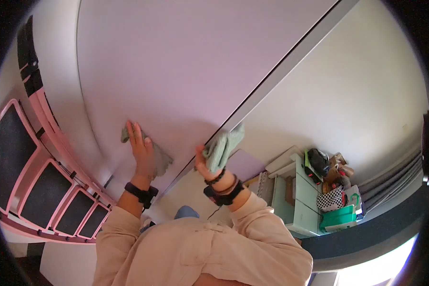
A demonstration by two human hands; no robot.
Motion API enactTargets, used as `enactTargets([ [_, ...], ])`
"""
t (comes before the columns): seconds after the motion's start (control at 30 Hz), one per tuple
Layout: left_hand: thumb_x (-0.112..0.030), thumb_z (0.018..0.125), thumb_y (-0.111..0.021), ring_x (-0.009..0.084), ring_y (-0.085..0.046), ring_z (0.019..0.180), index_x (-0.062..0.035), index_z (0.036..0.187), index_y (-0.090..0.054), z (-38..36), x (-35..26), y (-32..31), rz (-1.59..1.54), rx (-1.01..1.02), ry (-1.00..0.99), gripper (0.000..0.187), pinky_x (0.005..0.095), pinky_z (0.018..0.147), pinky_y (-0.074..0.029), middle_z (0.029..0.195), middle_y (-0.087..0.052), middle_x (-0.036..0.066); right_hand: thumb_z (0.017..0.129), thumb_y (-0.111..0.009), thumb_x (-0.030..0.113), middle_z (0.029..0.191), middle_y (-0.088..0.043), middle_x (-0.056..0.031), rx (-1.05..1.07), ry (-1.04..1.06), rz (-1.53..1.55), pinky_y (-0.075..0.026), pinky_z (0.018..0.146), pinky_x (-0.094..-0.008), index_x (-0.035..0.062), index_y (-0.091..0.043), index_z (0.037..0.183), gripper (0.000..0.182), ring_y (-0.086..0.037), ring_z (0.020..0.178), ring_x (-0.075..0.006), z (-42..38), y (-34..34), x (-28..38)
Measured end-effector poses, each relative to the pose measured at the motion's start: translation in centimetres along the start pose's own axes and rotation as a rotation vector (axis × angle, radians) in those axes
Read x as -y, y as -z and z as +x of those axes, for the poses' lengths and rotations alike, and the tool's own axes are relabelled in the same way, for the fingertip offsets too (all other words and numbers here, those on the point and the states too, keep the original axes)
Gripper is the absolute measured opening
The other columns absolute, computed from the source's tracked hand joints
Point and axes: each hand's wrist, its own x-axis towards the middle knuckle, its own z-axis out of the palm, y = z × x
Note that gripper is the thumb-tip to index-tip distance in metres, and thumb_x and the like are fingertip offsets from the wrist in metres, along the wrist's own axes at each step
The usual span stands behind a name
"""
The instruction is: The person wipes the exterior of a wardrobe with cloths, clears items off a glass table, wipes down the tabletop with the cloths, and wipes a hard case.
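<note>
While left hand (143, 152) lies flat pressing grey cloth (159, 162) on lilac panel (186, 62), right hand (206, 164) fist-closed around green cloth (224, 145) at panel edge; risk: cloth snags, slips from grip.

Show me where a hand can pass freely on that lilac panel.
The lilac panel is bare above both hands. The left hand presses a grey-green cloth flat on it; the right hand holds another cloth at its edge. The pale green shelf unit is crowded.
</note>
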Motion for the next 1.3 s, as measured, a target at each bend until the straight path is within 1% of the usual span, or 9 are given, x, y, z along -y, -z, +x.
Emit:
enactTargets([
  [0.17, -0.038, 0.091, -0.026, 0.0334, -0.017, 0.128, 0.0001, 0.132, -0.023, -1.1, 0.5, -0.7, 0.026, -0.039, 0.099, 0.056, 0.0387, 0.103, -0.016, 0.139, -0.015, 0.019, 0.083, -0.046, 0.024, 0.103, -0.055, -0.0119, 0.241, 0.016, -0.011, -0.043, 0.081, -0.0401, 0.0006, -0.049, 0.111, 0.037, -0.054, 0.093, -0.027, 10.0, 2.9, -2.4],
  [0.33, -0.038, 0.092, -0.027, 0.0317, -0.02, 0.128, 0.0004, 0.132, -0.025, -1.2, -0.2, -0.3, -0.047, -0.077, 0.139, 0.055, 0.0378, 0.103, -0.016, 0.138, -0.02, 0.019, 0.085, -0.043, 0.022, 0.099, -0.056, -0.0108, 0.016, 0.252, -0.315, -0.046, 0.076, -0.0409, 0.0009, -0.051, 0.107, 0.032, -0.056, 0.084, -0.0243, 7.4, 1.5, -2.5],
  [0.53, -0.028, 0.091, -0.034, 0.0273, -0.032, 0.122, 0.0016, 0.13, -0.027, -1.1, -1.5, 1.1, -0.24, -0.129, 0.265, 0.05, 0.0352, 0.1, -0.024, 0.133, -0.031, 0.017, 0.087, -0.036, 0.022, 0.097, -0.054, -0.0136, 0.288, -0.064, -0.047, -0.043, 0.077, -0.0409, -0.0011, -0.048, 0.107, 0.033, -0.053, 0.084, -0.0267, -2.9, 1.6, 1.1],
  [0.7, -0.021, 0.089, -0.045, 0.0241, -0.041, 0.112, 0.0032, 0.126, -0.032, 0.5, -5.8, 2.5, -0.286, -0.163, 0.335, 0.046, 0.0324, 0.096, -0.03, 0.124, -0.041, 0.015, 0.089, -0.031, 0.022, 0.094, -0.052, -0.0159, 0.151, -0.159, 0.146, -0.041, 0.079, -0.0409, -0.0028, -0.045, 0.108, 0.034, -0.051, 0.085, -0.0287, -1.3, 0.6, -3.5],
  [0.87, 0.003, 0.075, -0.06, 0.0168, -0.052, 0.09, 0.0027, 0.108, -0.046, 4.7, -13.0, 2.1, -0.705, -0.154, 0.052, 0.036, 0.0275, 0.077, -0.044, 0.107, -0.052, 0.012, 0.091, -0.022, 0.031, 0.099, -0.05, -0.0192, 0.114, -0.659, 0.605, -0.036, 0.083, -0.0403, -0.0082, -0.043, 0.105, 0.047, -0.048, 0.09, -0.0324, 3.3, 0.7, -1.0],
  [1.0, 0.006, 0.069, -0.065, 0.0174, -0.058, 0.075, -0.001, 0.089, -0.056, 10.6, -18.9, 1.5, -0.5, -0.114, -0.567, 0.023, 0.0268, 0.065, -0.047, 0.089, -0.059, 0.012, 0.093, -0.023, 0.036, 0.108, -0.052, -0.0134, 0.14, -0.682, 0.9, -0.04, 0.082, -0.0332, -0.0047, -0.045, 0.109, 0.05, -0.051, 0.096, -0.023, 1.6, 0.2, -1.9],
  [1.07, 0.006, 0.065, -0.065, 0.0198, -0.057, 0.068, -0.0018, 0.085, -0.057, 12.2, -20.6, 0.2, -0.445, -0.126, -0.661, 0.023, 0.0272, 0.058, -0.046, 0.084, -0.058, 0.01, 0.093, -0.023, 0.036, 0.11, -0.051, -0.0131, 0.023, -0.707, 0.865, -0.04, 0.084, -0.0328, -0.0039, -0.045, 0.11, 0.049, -0.051, 0.099, -0.0228, 1.0, -0.6, -1.8],
  [1.2, 0.006, 0.058, -0.064, 0.0218, -0.055, 0.057, -0.0029, 0.082, -0.059, 10.8, -19.1, -0.7, -0.268, -0.166, -0.867, 0.026, 0.0279, 0.048, -0.043, 0.08, -0.057, 0.009, 0.093, -0.023, 0.034, 0.112, -0.051, -0.0128, 0.19, -1.024, 1.168, -0.039, 0.087, -0.0322, -0.001, -0.046, 0.114, 0.047, -0.051, 0.101, -0.0223, -0.1, -0.2, -1.6],
  [1.3, 0.006, 0.061, -0.065, 0.0214, -0.056, 0.06, -0.0031, 0.08, -0.06, 7.2, -16.5, 0.0, -0.234, -0.059, -0.792, 0.022, 0.0292, 0.05, -0.044, 0.08, -0.058, 0.009, 0.093, -0.02, 0.034, 0.095, -0.058, -0.0117, 0.137, -0.771, 0.86, -0.043, 0.075, -0.0308, -0.0009, -0.053, 0.102, 0.049, -0.055, 0.085, -0.0185, 2.3, 0.9, -0.1],
])
